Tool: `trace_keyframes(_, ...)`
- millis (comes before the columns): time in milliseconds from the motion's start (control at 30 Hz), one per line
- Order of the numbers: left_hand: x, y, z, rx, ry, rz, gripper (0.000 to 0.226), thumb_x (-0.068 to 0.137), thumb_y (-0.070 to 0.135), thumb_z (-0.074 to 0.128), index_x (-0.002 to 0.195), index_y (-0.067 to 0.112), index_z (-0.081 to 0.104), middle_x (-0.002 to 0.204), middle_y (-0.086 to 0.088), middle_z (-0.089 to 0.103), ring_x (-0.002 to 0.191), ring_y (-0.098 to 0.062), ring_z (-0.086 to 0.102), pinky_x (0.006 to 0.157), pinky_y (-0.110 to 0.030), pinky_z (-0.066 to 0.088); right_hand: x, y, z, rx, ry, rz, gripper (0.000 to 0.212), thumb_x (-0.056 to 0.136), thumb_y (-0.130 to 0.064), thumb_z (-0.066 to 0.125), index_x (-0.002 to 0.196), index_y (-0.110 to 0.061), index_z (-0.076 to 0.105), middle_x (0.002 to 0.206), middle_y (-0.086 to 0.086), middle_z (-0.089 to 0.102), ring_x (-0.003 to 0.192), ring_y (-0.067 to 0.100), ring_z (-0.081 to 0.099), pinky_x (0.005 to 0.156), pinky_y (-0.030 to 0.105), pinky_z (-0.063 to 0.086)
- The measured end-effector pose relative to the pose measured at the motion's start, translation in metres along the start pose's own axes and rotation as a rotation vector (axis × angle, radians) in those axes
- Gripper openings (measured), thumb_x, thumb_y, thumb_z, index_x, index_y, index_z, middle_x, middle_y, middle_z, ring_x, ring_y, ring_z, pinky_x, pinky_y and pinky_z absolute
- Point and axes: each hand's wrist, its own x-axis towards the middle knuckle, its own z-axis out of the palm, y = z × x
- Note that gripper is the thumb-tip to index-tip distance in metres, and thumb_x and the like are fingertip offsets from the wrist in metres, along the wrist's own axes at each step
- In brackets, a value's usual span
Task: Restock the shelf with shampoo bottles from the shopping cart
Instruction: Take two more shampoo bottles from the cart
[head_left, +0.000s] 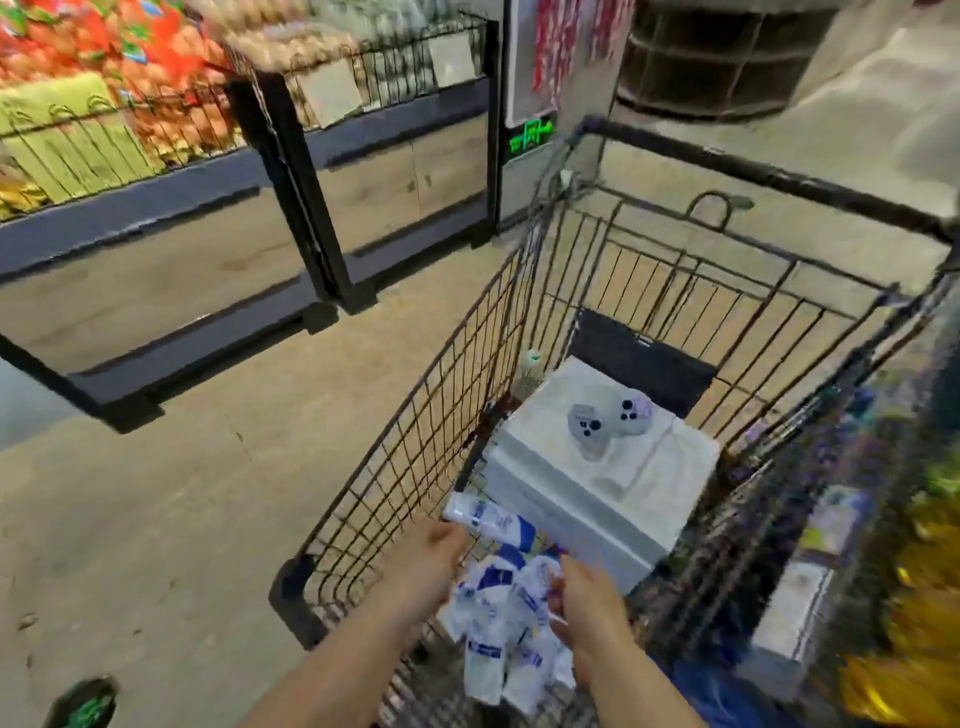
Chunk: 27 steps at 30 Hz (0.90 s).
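Observation:
A black wire shopping cart stands in front of me. At its near end lies a pile of white shampoo bottles with blue labels. My left hand reaches into the cart and its fingers close on one white and blue bottle lying along the cart's left wall. My right hand rests on the right side of the pile, fingers curled over a bottle there. The picture is blurred, so the right hand's grip is unclear.
A white box fills the cart's middle, with two small grey controllers on top and a dark bag behind. Low shelving with wire-fronted snack goods runs along the left. Packed shelves stand close on the right. Bare floor lies between.

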Motion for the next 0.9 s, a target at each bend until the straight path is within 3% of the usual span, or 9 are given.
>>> trace_keyframes(67,0.055,-0.008,0.001,0.08,-0.052,-0.049,0.017,0.098,0.028,0.052,0.093,0.017,0.063,0.082,0.001,0.067,0.073,-0.012,0.062,0.062,-0.026,0.049,0.045,0.032,0.026,-0.029,0.116,0.064,0.039,0.096,-0.033,0.047,0.062,-0.016,0.056,0.055,0.005,0.043,0.052,0.022,0.039,0.056,0.031,0.034)
trace_keyframes(133,0.109,-0.018,0.005,0.208,-0.105,-0.068,0.023,0.097,0.027,0.054,0.08,0.016,0.066,0.07,-0.003,0.068,0.061,-0.016,0.06,0.057,-0.027,0.051,0.084,0.071,0.048,-0.061,0.161,0.134,0.042,0.093,-0.04,0.051,0.06,-0.017,0.057,0.061,0.011,0.055,0.059,0.027,0.049,0.062,0.038,0.041)
trace_keyframes(233,0.178,-0.039,0.018,0.374,-0.154,-0.069,0.029,0.094,0.028,0.057,0.113,0.008,0.065,0.11,-0.016,0.07,0.095,-0.031,0.068,0.08,-0.039,0.058,0.091,0.094,0.076,0.001,0.155,0.244,0.017,0.091,-0.018,0.057,0.101,-0.005,0.061,0.098,0.021,0.062,0.081,0.027,0.055,0.068,0.033,0.047)
trace_keyframes(300,0.216,-0.05,0.028,0.495,-0.186,-0.029,0.036,0.095,0.025,0.055,0.128,0.009,0.055,0.126,-0.016,0.063,0.11,-0.033,0.063,0.087,-0.039,0.054,0.101,0.106,0.087,-0.065,0.176,0.257,0.027,0.089,-0.019,0.061,0.114,-0.011,0.054,0.101,0.014,0.058,0.085,0.025,0.053,0.067,0.029,0.044)
trace_keyframes(400,0.267,-0.061,0.046,0.868,-0.217,0.19,0.039,0.097,0.031,0.052,0.131,0.013,0.052,0.128,-0.012,0.061,0.11,-0.028,0.062,0.09,-0.039,0.055,0.11,0.12,0.092,-0.294,0.188,0.291,0.043,0.08,-0.041,0.07,0.11,-0.017,0.05,0.099,0.004,0.057,0.087,0.022,0.057,0.074,0.031,0.046)
trace_keyframes(500,0.308,-0.072,0.062,1.192,-0.275,0.383,0.039,0.089,0.038,0.059,0.12,0.014,0.058,0.117,-0.01,0.067,0.101,-0.027,0.065,0.085,-0.04,0.057,0.108,0.133,0.092,-0.368,0.17,0.235,0.042,0.083,-0.035,0.069,0.115,-0.018,0.048,0.102,0.001,0.057,0.084,0.017,0.054,0.072,0.027,0.045)
trace_keyframes(633,0.33,-0.085,0.073,1.405,-0.406,0.452,0.067,0.068,0.063,0.069,0.117,0.017,0.057,0.11,-0.006,0.067,0.1,-0.026,0.065,0.086,-0.038,0.055,0.112,0.146,0.097,-0.427,0.162,0.194,0.055,0.084,-0.035,0.067,0.131,-0.016,0.044,0.122,0.002,0.063,0.099,0.021,0.063,0.076,0.029,0.049)
trace_keyframes(800,0.331,-0.1,0.07,1.635,-0.274,0.647,0.069,0.068,0.039,0.079,0.123,0.011,0.048,0.113,-0.01,0.066,0.103,-0.028,0.064,0.084,-0.037,0.054,0.116,0.157,0.103,-0.335,0.178,0.192,0.053,0.077,-0.035,0.074,0.119,-0.019,0.045,0.108,0.0,0.062,0.096,0.022,0.063,0.084,0.036,0.055)
trace_keyframes(900,0.317,-0.103,0.066,1.623,-0.175,0.632,0.074,0.069,0.028,0.079,0.13,0.012,0.04,0.113,-0.01,0.062,0.103,-0.028,0.062,0.084,-0.04,0.054,0.119,0.163,0.108,-0.256,0.178,0.212,0.056,0.072,-0.042,0.074,0.118,-0.016,0.054,0.111,0.004,0.065,0.1,0.026,0.064,0.087,0.041,0.056)
